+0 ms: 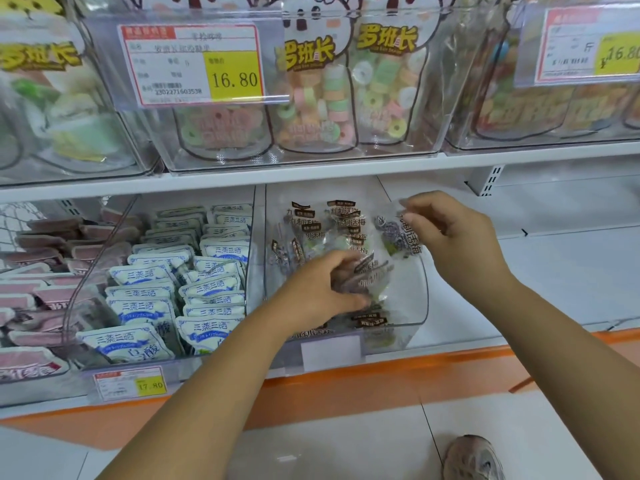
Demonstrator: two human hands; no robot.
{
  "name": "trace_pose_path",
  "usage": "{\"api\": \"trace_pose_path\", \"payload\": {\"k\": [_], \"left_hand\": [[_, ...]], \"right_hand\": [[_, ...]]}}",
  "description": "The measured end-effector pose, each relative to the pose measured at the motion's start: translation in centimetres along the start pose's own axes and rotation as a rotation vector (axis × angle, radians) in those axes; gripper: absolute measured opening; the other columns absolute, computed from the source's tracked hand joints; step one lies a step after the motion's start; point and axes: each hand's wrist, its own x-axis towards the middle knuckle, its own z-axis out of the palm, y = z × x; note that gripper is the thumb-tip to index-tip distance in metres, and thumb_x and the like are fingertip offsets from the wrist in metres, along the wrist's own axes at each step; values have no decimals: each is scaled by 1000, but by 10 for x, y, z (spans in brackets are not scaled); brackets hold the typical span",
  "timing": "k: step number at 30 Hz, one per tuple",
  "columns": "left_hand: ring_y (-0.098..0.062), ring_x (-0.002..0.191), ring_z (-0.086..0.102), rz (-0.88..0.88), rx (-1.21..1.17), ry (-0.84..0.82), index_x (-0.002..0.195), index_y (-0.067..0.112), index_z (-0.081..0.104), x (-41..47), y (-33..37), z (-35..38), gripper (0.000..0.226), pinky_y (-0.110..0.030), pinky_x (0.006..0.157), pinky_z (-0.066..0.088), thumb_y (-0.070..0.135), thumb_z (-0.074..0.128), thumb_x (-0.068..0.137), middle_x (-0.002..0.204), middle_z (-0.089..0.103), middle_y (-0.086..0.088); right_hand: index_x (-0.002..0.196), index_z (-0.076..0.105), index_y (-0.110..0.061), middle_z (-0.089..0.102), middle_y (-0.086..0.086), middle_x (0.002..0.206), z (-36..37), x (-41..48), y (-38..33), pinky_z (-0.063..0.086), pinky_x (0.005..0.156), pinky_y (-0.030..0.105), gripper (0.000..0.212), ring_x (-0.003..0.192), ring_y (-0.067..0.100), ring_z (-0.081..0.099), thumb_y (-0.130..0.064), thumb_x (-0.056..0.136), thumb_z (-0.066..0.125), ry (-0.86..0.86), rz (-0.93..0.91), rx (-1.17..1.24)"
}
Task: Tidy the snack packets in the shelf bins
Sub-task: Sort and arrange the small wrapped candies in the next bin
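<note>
Head view: we saw left hand (pixel 322 289) curled round bunch of plum packets (pixel 367 275) low in clear bin (pixel 425 292). Right hand (pixel 457 244) pinched single packet (pixel 398 233) by top edge, above bin. Risks we judged: slick film slipping from bunch; single packet dropping outside bin onto shelf (pixel 554 271).

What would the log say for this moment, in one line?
left hand: grips clear packets inside clear bin | right hand: pinches single packet over bin | beside: blue-white packets
</note>
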Motion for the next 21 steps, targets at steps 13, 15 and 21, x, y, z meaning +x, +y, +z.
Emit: {"api": "trace_pose_path", "payload": {"k": [13, 15, 21], "left_hand": [[-12, 114, 54, 19, 172, 78, 130, 39, 53, 15, 2, 17, 52, -26, 96, 41, 16, 69, 86, 128, 54, 8], [-11, 120, 49, -30, 126, -14, 136, 36, 45, 12, 3, 10, 63, -23, 97, 37, 24, 74, 82, 133, 46, 9], [-11, 109, 53, -184, 173, -135, 135, 25, 37, -3, 3, -11, 80, -28, 91, 45, 35, 82, 71, 131, 49, 9]], "right_hand": [[102, 68, -28, 66, -19, 89, 10, 6, -1, 49, 78, 23, 18, 80, 1, 60, -16, 92, 61, -199, -128, -70], [106, 67, -30, 69, -15, 94, 14, 6, -1, 49, 79, 20, 19, 81, 2, 60, -19, 93, 59, -329, -116, -96], [128, 55, -40, 62, -17, 118, 11, 14, -5, 37, 86, 16, 38, 107, 1, 55, -43, 90, 57, -619, -50, -281]]}}
